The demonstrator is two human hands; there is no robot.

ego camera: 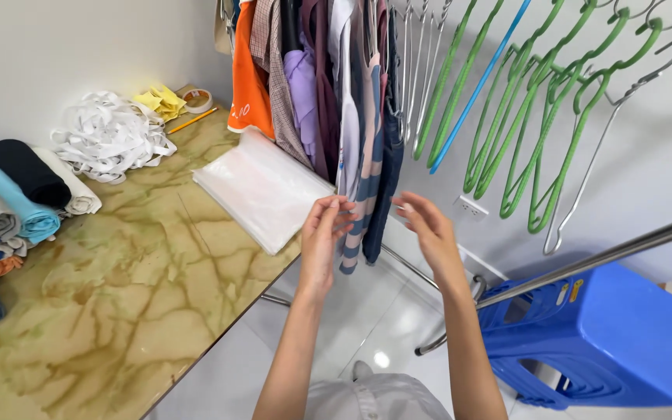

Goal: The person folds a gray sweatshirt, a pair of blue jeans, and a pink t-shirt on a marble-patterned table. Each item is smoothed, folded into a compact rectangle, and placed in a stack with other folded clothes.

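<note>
A white-walled corner holds a marbled yellow-green tabletop (pixel 118 303) on the left and a clothes rail hung with garments ahead. The left hand (pixel 322 237) pinches the lower edge of a blue-and-white striped garment (pixel 363 187) between thumb and fingers, a closed grip on the cloth. The right hand (pixel 429 229) hovers just beside the same garment with fingers spread and nothing in its grip. The striped piece hangs from the rail between a dark navy garment (pixel 389 163) and a lilac shirt (pixel 302 85), with an orange top (pixel 249 85) further left. On the tabletop, near the left hand, lies a stack of clear plastic bags (pixel 262 190); beyond it are a heap of white ribbon (pixel 110 136) and rolled cloths (pixel 29 187). To the right, empty green hangers (pixel 538 101) hang above a blue plastic stool (pixel 600 342).
</note>
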